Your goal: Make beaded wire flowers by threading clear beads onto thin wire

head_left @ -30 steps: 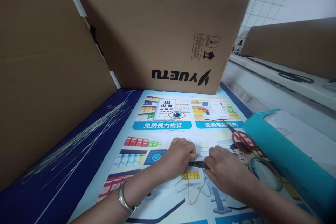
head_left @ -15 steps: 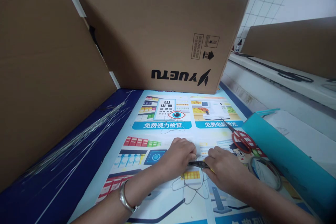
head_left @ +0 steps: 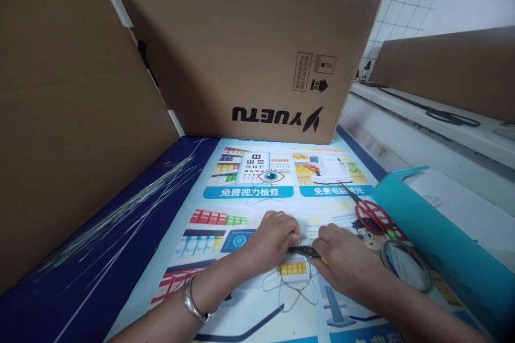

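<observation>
Right-hand grip [head_left: 341,251] is tightly clasping dark metal pliers [head_left: 303,251]; closed left-hand grip [head_left: 277,236] is apparently pinching a thin silvery looped wire shape [head_left: 300,291], spreading below them over the poster-covered table [head_left: 229,319]. Its lower bends are looking done, its half-hidden top unfinished.

From here I count two hands, the left hand [head_left: 277,238] and the right hand [head_left: 341,251], and one bracelet [head_left: 190,300]. There is one pair of pliers [head_left: 301,251], at least two bent wire pieces [head_left: 300,290], one pair of red-handled scissors [head_left: 360,206] and one large ring [head_left: 428,274]. The cardboard panels [head_left: 241,53] are three. The straight wires [head_left: 132,209] are many; I cannot count them exactly.
</observation>
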Available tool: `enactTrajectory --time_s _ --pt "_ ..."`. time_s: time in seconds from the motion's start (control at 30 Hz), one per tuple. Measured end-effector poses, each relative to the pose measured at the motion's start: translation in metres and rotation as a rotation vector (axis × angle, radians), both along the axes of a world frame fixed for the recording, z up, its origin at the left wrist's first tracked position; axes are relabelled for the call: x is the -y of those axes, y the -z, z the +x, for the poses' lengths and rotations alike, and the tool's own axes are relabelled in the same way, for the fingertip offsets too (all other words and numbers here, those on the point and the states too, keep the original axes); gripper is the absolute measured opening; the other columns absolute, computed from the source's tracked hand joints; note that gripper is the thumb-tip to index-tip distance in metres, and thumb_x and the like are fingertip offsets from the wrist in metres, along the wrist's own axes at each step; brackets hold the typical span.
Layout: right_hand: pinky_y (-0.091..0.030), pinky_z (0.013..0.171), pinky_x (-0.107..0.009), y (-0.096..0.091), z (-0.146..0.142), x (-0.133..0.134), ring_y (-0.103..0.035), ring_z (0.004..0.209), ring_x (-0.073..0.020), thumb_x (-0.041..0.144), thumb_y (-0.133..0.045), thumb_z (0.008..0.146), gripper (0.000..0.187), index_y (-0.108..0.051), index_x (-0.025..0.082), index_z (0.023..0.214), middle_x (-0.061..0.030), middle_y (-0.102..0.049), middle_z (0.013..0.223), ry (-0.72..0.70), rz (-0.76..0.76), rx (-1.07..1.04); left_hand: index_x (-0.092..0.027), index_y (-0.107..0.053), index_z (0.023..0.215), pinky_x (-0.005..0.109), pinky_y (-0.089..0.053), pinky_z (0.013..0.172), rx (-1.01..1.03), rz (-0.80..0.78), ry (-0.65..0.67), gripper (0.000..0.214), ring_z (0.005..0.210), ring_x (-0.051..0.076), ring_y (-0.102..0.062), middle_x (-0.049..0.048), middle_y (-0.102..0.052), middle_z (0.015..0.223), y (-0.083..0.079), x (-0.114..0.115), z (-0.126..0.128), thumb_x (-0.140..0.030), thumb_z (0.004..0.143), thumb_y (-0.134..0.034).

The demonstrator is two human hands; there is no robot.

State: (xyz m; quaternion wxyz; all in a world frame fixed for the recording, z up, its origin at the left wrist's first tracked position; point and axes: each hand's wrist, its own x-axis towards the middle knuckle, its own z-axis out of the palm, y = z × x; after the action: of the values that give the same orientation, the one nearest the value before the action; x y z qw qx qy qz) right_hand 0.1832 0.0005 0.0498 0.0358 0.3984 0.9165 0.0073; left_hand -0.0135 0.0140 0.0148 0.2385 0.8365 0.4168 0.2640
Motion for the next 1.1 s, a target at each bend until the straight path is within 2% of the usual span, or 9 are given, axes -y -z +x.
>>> enactTrajectory --time_s 0.43,1.1 --pt "-0.039 0.070 -0.033 -0.0041 -0.0026 -0.0015 -0.055 0.083 -0.0234 0.027 -0.050 0.088 0.017 -0.064 0.017 0.084 -0.0075 -0.063 0.085 0.012 -0.044 0.026 -0.019 -0.047 0.073 0.030 -0.034 0.077 0.007 0.004 0.017 0.018 0.077 0.016 -0.050 -0.0015 -0.055 0.074 -0.0018 0.0022 0.0012 -0.008 0.086 -0.041" --pt "-0.040 0.066 -0.032 0.0020 -0.0022 -0.0039 -0.057 0.077 -0.0227 0.029 -0.047 0.089 0.022 -0.064 0.018 0.083 -0.0066 -0.063 0.082 0.039 -0.059 0.033 -0.019 -0.047 0.074 0.030 -0.034 0.077 0.031 -0.011 0.015 0.017 0.076 0.015 -0.049 -0.0023 -0.054 0.074 0.0003 0.0007 0.0017 -0.008 0.086 -0.042"
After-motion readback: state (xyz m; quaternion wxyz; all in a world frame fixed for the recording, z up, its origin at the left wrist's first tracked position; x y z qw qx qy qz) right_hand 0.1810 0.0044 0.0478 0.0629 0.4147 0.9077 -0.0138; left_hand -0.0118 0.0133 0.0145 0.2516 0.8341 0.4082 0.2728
